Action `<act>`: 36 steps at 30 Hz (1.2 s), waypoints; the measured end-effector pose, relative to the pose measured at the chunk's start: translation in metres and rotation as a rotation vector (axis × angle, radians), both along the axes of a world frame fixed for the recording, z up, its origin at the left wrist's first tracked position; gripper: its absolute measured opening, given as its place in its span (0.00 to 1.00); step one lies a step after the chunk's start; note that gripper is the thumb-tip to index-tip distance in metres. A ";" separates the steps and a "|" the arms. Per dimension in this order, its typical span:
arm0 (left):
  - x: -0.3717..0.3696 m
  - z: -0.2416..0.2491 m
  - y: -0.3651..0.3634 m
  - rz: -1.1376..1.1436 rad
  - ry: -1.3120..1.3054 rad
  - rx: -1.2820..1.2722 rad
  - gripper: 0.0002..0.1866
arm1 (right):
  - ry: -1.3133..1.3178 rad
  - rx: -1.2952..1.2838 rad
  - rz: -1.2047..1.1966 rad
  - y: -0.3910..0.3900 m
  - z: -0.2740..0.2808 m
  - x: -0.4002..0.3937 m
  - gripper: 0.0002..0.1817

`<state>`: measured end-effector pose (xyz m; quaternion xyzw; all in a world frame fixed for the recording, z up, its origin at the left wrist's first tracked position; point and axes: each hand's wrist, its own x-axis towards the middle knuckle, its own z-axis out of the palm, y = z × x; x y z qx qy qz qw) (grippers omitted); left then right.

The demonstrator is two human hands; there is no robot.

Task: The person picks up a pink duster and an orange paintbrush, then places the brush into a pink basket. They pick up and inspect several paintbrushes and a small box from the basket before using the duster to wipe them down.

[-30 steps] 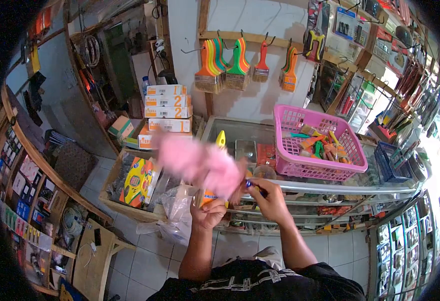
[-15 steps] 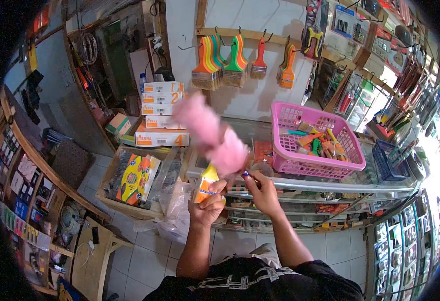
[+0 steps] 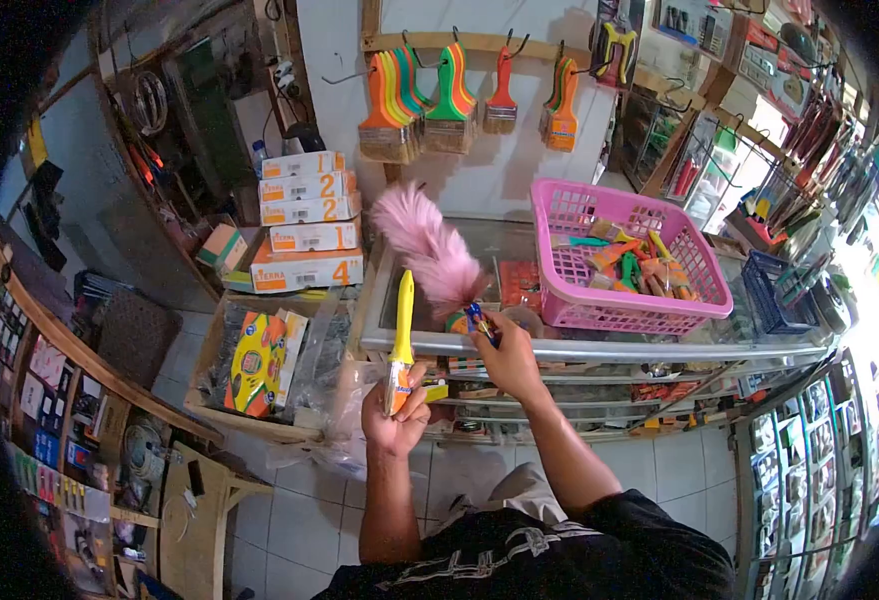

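Note:
My left hand [image 3: 397,428] is closed round the lower part of a paintbrush [image 3: 403,320], whose yellow handle points up and whose orange label faces me. In my right hand [image 3: 515,362] is the dark handle of a feather duster [image 3: 431,250]. Its fluffy pink head leans up and to the left, over the glass counter [image 3: 379,330] and apart from the paintbrush. A pink plastic basket [image 3: 631,310] holding several loose brushes stands on the counter to the right of the duster.
Paintbrushes [image 3: 451,105] hang from hooks on the wall ahead. Stacked ETERNA boxes [image 3: 307,270] stand left of the counter, behind a wooden crate [image 3: 249,418] with a yellow package. A blue basket [image 3: 781,310] sits at the counter's right end.
The duster was blurred by motion over the paintbrush and now shows sharply, apart from it. The paintbrush has turned upright, its long handle now in plain view. The camera view has shifted slightly.

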<state>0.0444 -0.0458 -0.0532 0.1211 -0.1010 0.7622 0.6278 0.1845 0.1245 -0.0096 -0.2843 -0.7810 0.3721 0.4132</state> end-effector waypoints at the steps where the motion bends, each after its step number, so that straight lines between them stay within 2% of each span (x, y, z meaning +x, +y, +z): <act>1: 0.000 -0.001 0.000 0.016 0.018 -0.013 0.28 | -0.038 -0.007 -0.004 0.006 -0.003 -0.003 0.18; 3: 0.001 -0.001 -0.002 0.061 0.060 -0.076 0.21 | -0.110 -0.021 -0.005 0.020 -0.013 -0.011 0.21; 5: 0.002 -0.002 -0.006 0.114 0.093 -0.155 0.17 | -0.114 0.040 -0.068 0.028 -0.022 -0.022 0.20; 10: 0.002 0.004 -0.014 0.195 0.162 -0.239 0.14 | -0.195 0.247 -0.243 0.039 -0.043 -0.044 0.18; 12: 0.002 0.001 -0.014 0.232 0.206 -0.297 0.14 | -0.260 0.324 -0.303 0.041 -0.044 -0.047 0.19; 15: 0.004 -0.004 -0.011 0.322 0.351 -0.377 0.17 | -0.310 0.251 -0.283 0.035 -0.039 -0.047 0.22; 20: 0.025 0.017 0.008 0.624 0.597 -0.626 0.22 | -0.165 0.291 -0.206 0.036 -0.038 -0.037 0.29; 23: 0.027 0.015 0.015 0.592 0.701 -0.562 0.26 | -0.099 0.255 -0.134 0.034 -0.024 -0.025 0.27; 26: 0.030 0.020 0.026 0.614 0.749 -0.523 0.24 | -0.006 0.377 -0.195 0.024 -0.026 -0.015 0.25; 29: 0.034 0.039 0.035 0.700 0.848 -0.531 0.22 | 0.135 0.060 0.083 0.004 -0.001 0.007 0.20; 30: 0.035 0.046 0.037 0.708 0.875 -0.516 0.22 | 0.165 -0.216 0.214 -0.003 0.008 0.015 0.21; 33: 0.041 0.062 0.052 0.719 0.942 -0.443 0.21 | 0.320 -0.335 0.481 -0.009 0.034 0.033 0.27; 34: 0.045 0.068 0.059 0.738 0.969 -0.403 0.21 | 0.217 -0.258 0.443 -0.018 0.058 0.043 0.33; 36: 0.047 0.080 0.071 0.772 1.067 -0.341 0.21 | 0.225 -0.205 0.398 -0.024 0.080 0.051 0.34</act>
